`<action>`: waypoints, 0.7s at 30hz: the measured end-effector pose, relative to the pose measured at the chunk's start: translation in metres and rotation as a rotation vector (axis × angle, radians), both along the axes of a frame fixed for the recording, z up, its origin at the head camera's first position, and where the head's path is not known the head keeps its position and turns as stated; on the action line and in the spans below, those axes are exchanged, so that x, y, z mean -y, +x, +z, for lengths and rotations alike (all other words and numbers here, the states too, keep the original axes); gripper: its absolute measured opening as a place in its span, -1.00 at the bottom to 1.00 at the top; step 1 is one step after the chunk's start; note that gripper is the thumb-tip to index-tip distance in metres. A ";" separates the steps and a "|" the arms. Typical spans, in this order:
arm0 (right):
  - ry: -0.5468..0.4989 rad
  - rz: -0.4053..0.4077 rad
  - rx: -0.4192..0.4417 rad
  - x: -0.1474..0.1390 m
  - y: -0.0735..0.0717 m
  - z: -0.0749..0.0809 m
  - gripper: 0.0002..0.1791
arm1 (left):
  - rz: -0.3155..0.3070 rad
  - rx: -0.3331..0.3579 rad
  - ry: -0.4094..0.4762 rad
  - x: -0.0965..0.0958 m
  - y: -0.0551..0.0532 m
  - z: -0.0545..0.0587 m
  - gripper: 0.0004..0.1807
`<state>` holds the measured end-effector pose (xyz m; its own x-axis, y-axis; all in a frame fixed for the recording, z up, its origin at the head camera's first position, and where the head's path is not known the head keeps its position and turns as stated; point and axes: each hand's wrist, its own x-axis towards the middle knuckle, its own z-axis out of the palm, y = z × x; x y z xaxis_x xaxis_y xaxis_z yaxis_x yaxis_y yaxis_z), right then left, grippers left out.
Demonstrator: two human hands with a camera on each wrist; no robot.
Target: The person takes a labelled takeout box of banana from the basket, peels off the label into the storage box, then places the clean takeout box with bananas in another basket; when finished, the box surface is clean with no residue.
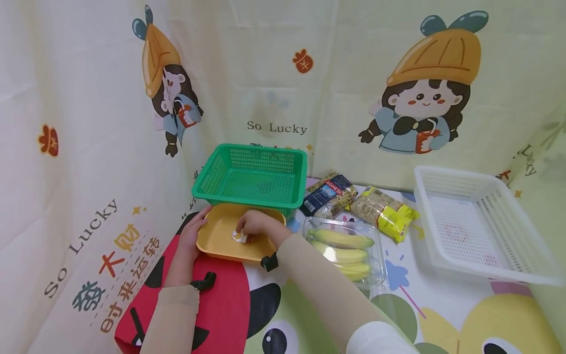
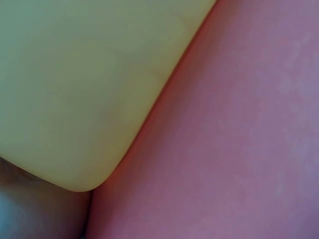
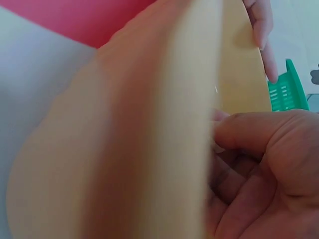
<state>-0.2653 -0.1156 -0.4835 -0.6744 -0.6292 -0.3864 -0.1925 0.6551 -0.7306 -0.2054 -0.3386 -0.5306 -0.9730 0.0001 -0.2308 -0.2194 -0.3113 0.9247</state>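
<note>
A yellow-orange plastic basin (image 1: 221, 221) stands in front of the green basket, over the red part of the printed cloth. My left hand (image 1: 191, 236) grips its left rim; in the right wrist view, left fingers (image 3: 260, 22) show at the basin's edge. My right hand (image 1: 258, 223) reaches inside, and its thumb and fingers pinch a small white label (image 1: 239, 237) with a yellow-orange mark, low in the basin. The basin wall (image 3: 189, 99) hides most of the label in the right wrist view. Beneath the basin wall (image 2: 89, 99), the left wrist view shows little of the hand.
Behind the basin is a green basket (image 1: 252, 184). To the right lie a clear box of bananas (image 1: 342, 253), a pasta bag (image 1: 329, 194) and a yellow-labelled bag (image 1: 383, 211). A white basket (image 1: 460, 236) stands far right, and a printed curtain (image 1: 336, 98) hangs behind.
</note>
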 end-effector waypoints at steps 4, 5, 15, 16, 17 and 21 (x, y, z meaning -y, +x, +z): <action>0.057 0.014 -0.067 0.004 0.001 -0.002 -0.75 | 0.004 -0.003 -0.004 0.000 -0.001 -0.002 -0.47; 0.074 0.022 -0.087 0.005 0.002 -0.002 -0.75 | 0.005 -0.002 0.002 0.000 -0.001 -0.003 -0.47; 0.207 0.053 -0.196 0.010 0.008 -0.003 -0.72 | 0.002 0.000 0.001 -0.001 -0.001 -0.004 -0.46; 0.217 0.056 -0.201 0.010 0.009 -0.003 -0.73 | 0.004 -0.001 0.001 -0.001 -0.001 -0.004 -0.46; 0.228 0.064 -0.211 0.010 0.009 -0.004 -0.73 | 0.007 -0.003 0.000 -0.001 -0.001 -0.004 -0.46; 0.237 0.067 -0.197 0.008 0.009 -0.003 -0.75 | 0.019 0.000 -0.009 0.000 -0.002 -0.005 -0.47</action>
